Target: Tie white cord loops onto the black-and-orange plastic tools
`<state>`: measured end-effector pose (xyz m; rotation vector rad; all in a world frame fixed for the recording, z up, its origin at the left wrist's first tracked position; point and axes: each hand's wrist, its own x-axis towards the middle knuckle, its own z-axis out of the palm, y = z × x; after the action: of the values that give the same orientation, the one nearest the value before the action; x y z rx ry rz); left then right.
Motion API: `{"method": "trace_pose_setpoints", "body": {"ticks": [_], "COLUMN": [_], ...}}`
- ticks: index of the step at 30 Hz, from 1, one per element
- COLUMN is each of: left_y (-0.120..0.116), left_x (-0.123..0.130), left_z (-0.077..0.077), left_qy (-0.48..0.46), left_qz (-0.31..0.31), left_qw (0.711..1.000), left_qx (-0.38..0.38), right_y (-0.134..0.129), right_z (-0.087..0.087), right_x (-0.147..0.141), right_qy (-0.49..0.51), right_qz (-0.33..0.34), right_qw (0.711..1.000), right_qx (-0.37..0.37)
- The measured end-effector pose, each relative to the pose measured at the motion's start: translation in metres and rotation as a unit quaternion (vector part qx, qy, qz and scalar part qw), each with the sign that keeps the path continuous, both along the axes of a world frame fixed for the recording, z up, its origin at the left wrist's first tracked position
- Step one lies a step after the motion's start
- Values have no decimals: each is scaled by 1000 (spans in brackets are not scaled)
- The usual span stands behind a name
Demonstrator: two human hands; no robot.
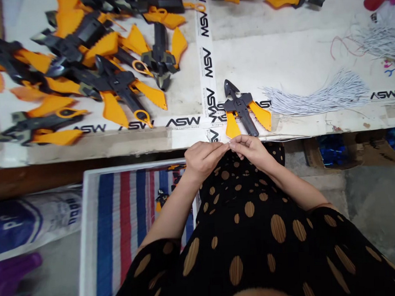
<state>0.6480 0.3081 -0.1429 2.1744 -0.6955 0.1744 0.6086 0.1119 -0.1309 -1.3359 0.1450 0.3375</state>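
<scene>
Spotted garment (252,251), hands (204,157) nearly closed, pinching white string (285,140)

Two hands (203,158) (253,153), two white tie bundles (317,98) (382,36), at least eight black-and-orange toys (240,105)

The winged toy (238,104) looks plastic, its black body (246,118) glossy, its orange wings (262,116) more matt. The white ties (317,96) look plastic-coated. Scuffed, papery sheeting (265,47) covers the desk (150,135), under smooth printed tape (183,121). The dress (251,233) is matt cloth, the striped sheet (124,213) apparently woven plastic, the floor (379,200) rough concrete.
</scene>
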Motion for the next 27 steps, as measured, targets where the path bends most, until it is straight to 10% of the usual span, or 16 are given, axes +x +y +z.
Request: {"method": "trace_pose_setpoints", "body": {"ticks": [5, 10, 16, 22, 27], "left_y": [-20, -29, -17, -17, -29], "left_x": [-13, -17, -2, 0, -19], "left_z": [6, 14, 23, 23, 24], "left_qy": [127, 433, 158, 92, 106], "left_qz": [58, -16, -25, -40, 27], "left_qw": [979, 857, 977, 989, 990], "left_qx": [-147, -278, -140, -112, -89], "right_y": [2, -1, -10, -7, 5], "right_z": [-1, 3, 8, 6, -1], "right_x": [-6, -11, -2, 0, -9], "right_qy": [-66, -251, -47, 14, -115], "right_qz": [-2, -25, 44, 32, -74], "right_qw": [997, 939, 990, 997, 967], "right_qx": [-31, -235, -126, -67, -213]}}
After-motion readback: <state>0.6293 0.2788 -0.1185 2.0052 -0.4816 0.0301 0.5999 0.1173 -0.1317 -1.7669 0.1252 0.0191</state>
